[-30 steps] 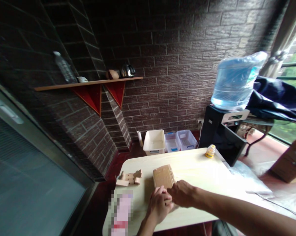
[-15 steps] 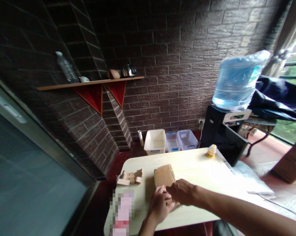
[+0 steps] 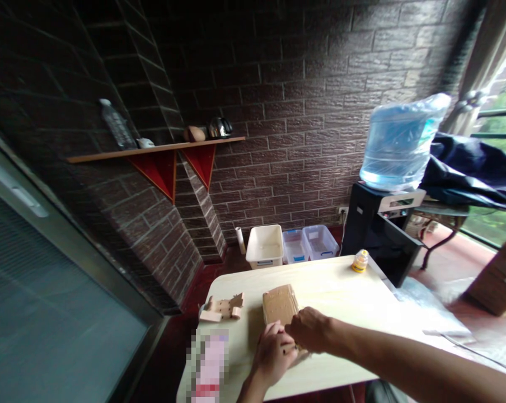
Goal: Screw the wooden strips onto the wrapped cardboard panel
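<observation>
A stack of thin wooden sheets [image 3: 279,304] lies on the pale table [image 3: 341,291]. My left hand [image 3: 273,352] and my right hand [image 3: 309,330] meet at the stack's near edge, fingers curled together over a small piece that I cannot make out. A partly built wooden model [image 3: 221,308] sits to the left, apart from both hands.
A small yellow bottle [image 3: 359,261] stands at the table's far edge. A pink blurred packet [image 3: 209,364] lies at the near left. Plastic bins [image 3: 290,244] sit on the floor by the brick wall, and a water dispenser [image 3: 398,151] stands at the right.
Both hands stay pressed together at the stack's near edge, shifting only slightly. The camera has tilted a little.
</observation>
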A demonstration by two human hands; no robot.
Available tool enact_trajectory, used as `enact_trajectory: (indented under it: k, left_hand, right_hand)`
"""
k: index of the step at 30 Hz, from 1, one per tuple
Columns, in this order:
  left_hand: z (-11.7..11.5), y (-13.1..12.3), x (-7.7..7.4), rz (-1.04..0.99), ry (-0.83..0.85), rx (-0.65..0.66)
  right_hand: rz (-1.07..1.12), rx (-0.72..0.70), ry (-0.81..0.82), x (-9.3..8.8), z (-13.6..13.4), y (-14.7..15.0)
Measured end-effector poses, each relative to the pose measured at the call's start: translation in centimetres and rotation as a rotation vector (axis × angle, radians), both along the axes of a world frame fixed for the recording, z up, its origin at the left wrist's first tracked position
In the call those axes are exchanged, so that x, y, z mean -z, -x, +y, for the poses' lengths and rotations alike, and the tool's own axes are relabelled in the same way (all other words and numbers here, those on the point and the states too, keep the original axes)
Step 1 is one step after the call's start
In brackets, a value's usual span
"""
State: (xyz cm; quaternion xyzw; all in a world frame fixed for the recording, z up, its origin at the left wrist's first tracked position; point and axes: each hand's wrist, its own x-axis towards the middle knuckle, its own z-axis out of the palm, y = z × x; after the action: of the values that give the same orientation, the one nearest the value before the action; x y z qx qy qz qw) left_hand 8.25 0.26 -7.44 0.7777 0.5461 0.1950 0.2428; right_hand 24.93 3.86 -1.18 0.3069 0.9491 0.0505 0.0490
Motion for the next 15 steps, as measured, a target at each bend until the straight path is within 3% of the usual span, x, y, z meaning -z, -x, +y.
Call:
enact_trajectory:
  k: [7,15]
  left_hand:
    - [0.0,0.0,0.0,-0.011,0.027,-0.007]
    - [-0.1,-0.1,-0.3,-0.005,-0.011,0.004]
  right_hand:
    - [-0.022,0.0,-0.018,1.7,0.3,0.4]
    - [-0.01,0.014,-0.039,1.1,-0.4,0.6]
